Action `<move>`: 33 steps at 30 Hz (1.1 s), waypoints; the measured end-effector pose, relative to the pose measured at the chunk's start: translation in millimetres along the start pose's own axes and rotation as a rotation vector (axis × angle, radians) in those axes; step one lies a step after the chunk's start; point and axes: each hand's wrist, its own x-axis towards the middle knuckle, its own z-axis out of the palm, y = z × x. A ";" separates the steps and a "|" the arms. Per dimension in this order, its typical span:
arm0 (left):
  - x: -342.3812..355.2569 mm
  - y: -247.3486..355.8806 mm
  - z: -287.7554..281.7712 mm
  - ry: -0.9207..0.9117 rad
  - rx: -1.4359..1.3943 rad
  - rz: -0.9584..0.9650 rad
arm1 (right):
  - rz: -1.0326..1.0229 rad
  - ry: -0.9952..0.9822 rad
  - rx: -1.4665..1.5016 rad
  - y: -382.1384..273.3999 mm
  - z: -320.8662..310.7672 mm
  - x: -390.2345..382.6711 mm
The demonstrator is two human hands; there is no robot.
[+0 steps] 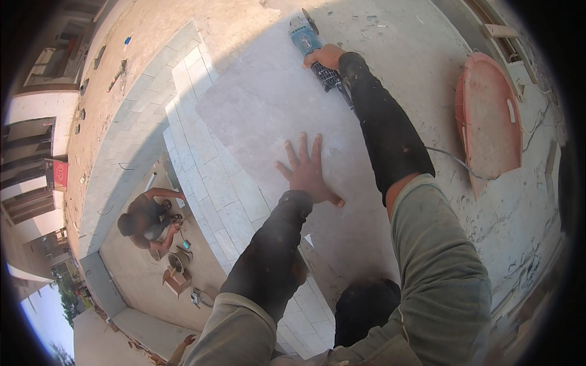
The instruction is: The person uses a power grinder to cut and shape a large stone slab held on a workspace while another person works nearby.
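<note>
A large pale grey slab (256, 91) lies flat before me. My left hand (306, 177) rests on its surface with the fingers spread, holding nothing. Farther off, at the slab's far right edge, my right hand (326, 57) is wrapped around the body of a teal and black angle grinder (305, 40). The grinder's disc (310, 21) points away from me; whether it touches the slab I cannot tell. Black sleeves cover both my forearms. A dark rounded shape, perhaps my knee, sits at the slab's near end.
On the right stands a reddish, dusty tub (491, 116), with a cable (458, 160) running beside it. Pale tiles (210, 158) border a sunken pit on the left. Down there a person (146, 221) crouches near a bucket (179, 261) and a cardboard box (177, 282). Another person's hand shows at the lower left.
</note>
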 end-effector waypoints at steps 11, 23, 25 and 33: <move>0.0 -2.0 1.2 -0.002 -0.004 -0.008 | 0.009 0.005 -0.083 -8.0 0.3 -9.8; -1.2 1.0 -0.8 -0.008 0.009 -0.014 | 0.026 -0.111 -0.089 -3.8 -4.9 -12.8; -1.6 2.1 -1.3 -0.011 0.014 -0.016 | 0.027 -0.115 -0.072 -5.1 -5.8 -16.7; -1.7 3.6 2.3 0.020 0.048 -0.009 | 0.055 -0.091 -0.122 -8.5 -10.2 -26.1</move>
